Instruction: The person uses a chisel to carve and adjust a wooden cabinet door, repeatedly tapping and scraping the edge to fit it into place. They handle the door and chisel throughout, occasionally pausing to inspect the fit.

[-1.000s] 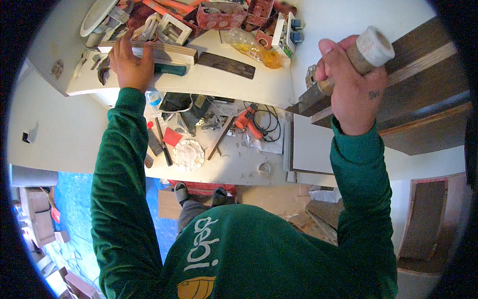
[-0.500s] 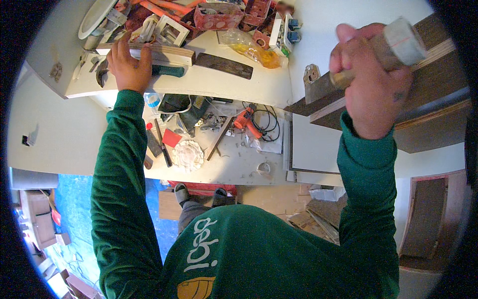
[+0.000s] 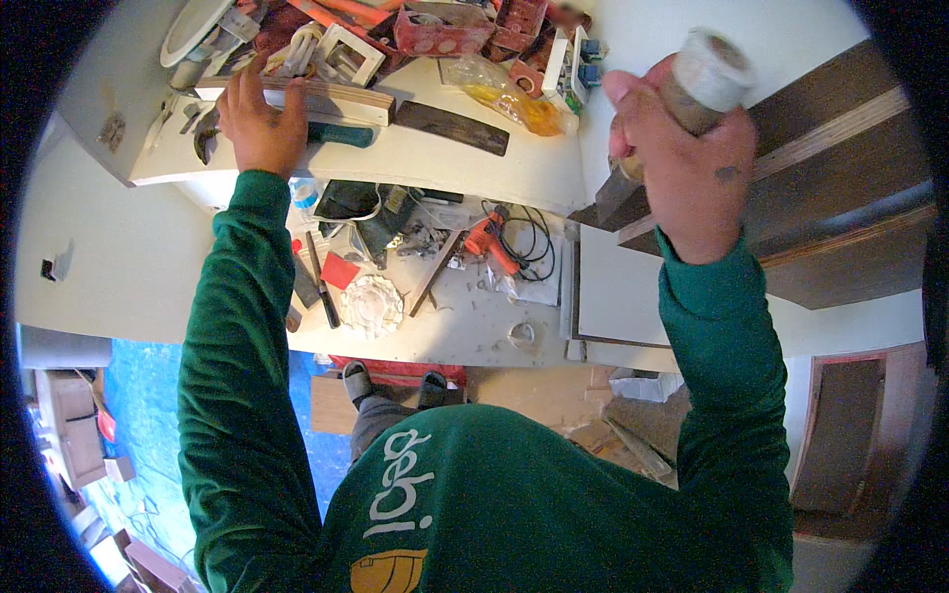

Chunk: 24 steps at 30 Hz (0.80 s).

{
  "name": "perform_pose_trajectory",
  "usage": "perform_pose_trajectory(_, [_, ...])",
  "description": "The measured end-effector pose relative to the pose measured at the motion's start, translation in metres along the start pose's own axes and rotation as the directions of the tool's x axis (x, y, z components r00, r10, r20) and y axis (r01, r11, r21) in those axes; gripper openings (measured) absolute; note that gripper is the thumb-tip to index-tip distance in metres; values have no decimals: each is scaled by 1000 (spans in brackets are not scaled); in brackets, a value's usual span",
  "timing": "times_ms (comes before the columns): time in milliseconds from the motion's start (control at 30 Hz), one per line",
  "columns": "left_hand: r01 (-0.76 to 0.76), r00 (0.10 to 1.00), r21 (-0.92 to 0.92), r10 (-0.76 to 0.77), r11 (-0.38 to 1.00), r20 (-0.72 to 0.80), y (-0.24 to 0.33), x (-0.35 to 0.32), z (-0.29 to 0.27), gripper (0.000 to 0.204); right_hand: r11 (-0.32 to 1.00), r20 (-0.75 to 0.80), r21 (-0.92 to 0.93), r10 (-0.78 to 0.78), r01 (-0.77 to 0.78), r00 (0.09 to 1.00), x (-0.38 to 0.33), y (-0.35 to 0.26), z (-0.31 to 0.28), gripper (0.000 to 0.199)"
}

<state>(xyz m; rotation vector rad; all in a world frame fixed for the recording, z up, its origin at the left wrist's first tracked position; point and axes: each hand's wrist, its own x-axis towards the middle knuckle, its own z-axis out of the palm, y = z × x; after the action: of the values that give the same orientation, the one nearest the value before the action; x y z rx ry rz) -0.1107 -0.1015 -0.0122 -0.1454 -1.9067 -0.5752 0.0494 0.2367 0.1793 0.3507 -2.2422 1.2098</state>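
Observation:
My left hand (image 3: 265, 124) is on the upper white shelf (image 3: 474, 173), its fingers closed over a light-edged wooden strip (image 3: 341, 102). Beside that hand, a teal-handled tool (image 3: 341, 134) lies on the shelf; a curved dark metal end shows at the hand's other side, and the middle is hidden. Raised at the right, my right hand (image 3: 702, 168) grips a cylindrical roll (image 3: 714, 69), white at the top and brown lower down. Behind this hand are dark boards (image 3: 840, 168) with pale edges. A flat dark wooden piece (image 3: 453, 128) lies right of the strip.
Red junction boxes (image 3: 445, 32), white frames and a clear bottle of yellow liquid (image 3: 519, 104) crowd the shelf's back. Below, the lower surface (image 3: 465, 331) bears an orange corded power tool (image 3: 489, 242), a crumpled whitish round thing (image 3: 373, 304) and loose scraps.
My right hand has moved left with the roll, which now stands more upright. My left hand stays on the strip; the whole view has shifted slightly.

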Motion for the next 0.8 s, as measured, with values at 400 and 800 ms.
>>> perform_pose_trajectory(400, [23, 1000, 66, -24, 998, 15, 1, -1, 0, 57, 994, -55, 107, 11, -5, 998, 4, 5, -3, 18])
perform_pose_trajectory(800, [40, 999, 39, -41, 998, 20, 3, -2, -1, 55, 985, -53, 50, -165, 168, 985, 3, 5, 3, 19])
